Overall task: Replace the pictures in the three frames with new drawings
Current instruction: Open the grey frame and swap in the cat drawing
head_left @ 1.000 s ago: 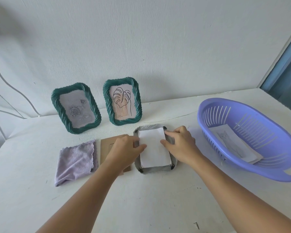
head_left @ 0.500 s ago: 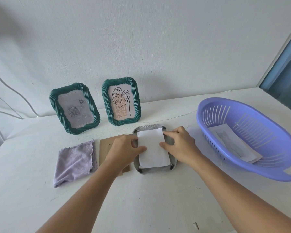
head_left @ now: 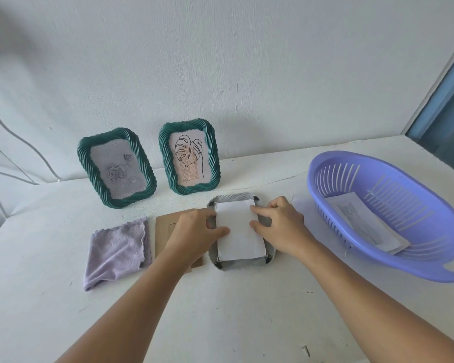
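A third frame lies face down on the white table, grey back up, with a white sheet of paper resting in its opening. My left hand presses the sheet's left edge with the thumb, and my right hand presses its right edge with the fingertips. Two green rope-edged frames stand against the wall: the left frame holds a grey rose drawing, the right frame a leaf line drawing. A brown cardboard backing lies partly under my left hand.
A folded lilac cloth lies left of the backing. A purple slotted basket at the right holds paper sheets with a faint drawing. The wall is close behind; a blue door edge is at far right.
Both hands stay on the sheet; their fingers shifted slightly along its edges, and the paper sits a little squarer in the frame's back.
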Action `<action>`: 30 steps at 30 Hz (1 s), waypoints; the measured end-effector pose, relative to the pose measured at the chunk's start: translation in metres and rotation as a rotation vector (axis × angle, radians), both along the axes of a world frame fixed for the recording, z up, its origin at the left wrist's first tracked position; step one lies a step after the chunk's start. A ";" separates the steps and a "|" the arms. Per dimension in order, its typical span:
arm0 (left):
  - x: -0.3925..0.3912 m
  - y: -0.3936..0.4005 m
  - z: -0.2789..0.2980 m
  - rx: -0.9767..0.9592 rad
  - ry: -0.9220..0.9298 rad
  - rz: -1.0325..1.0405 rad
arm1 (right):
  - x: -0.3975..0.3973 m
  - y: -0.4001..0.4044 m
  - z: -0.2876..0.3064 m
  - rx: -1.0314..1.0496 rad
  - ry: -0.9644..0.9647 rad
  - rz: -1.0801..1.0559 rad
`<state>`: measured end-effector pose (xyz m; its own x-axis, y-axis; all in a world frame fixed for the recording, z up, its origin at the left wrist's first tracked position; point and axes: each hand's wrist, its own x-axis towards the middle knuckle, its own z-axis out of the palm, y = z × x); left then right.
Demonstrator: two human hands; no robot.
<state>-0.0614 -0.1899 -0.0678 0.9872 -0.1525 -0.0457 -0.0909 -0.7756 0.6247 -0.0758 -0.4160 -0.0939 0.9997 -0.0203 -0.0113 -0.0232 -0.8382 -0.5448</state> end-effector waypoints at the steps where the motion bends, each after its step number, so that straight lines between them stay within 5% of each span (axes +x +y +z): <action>1: -0.001 0.000 0.001 -0.003 0.006 0.000 | 0.000 0.000 0.000 -0.001 -0.001 0.000; 8: -0.009 0.019 0.003 0.186 -0.128 0.081 | -0.001 0.000 0.000 0.008 0.004 0.004; 15: -0.024 0.058 0.002 0.484 -0.025 0.140 | -0.001 -0.001 -0.001 0.001 -0.001 0.013; 30: -0.020 0.054 0.027 0.029 -0.105 0.314 | -0.003 -0.001 0.006 0.006 0.016 0.015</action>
